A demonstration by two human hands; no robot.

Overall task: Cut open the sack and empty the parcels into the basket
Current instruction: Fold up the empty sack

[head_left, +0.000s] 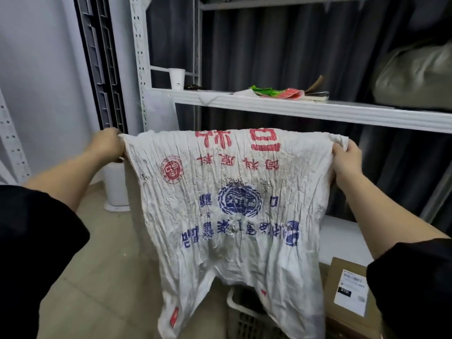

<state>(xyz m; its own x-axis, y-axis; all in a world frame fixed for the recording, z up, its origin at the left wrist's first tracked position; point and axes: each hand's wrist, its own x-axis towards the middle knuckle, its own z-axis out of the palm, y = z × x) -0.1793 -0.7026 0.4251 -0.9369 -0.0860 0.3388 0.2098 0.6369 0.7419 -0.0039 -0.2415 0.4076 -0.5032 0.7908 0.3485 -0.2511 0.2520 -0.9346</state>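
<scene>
The woven sack [232, 204] hangs upside down and limp above the basket [241, 311]. The left hand [106, 146] grasps one upper corner of the sack and the right hand [347, 160] grasps the other. Right of the sack sits a labelled cardboard parcel [349, 297].

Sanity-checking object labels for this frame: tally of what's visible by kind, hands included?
Hands: 2, left hand and right hand, each gripping a top corner of the sack
Sack: 1, held upside down over the basket
Basket: 1, mostly hidden
Cardboard parcel: 1
Paper cup: 1, on the shelf
Shelf: 1
Total: 7
</scene>
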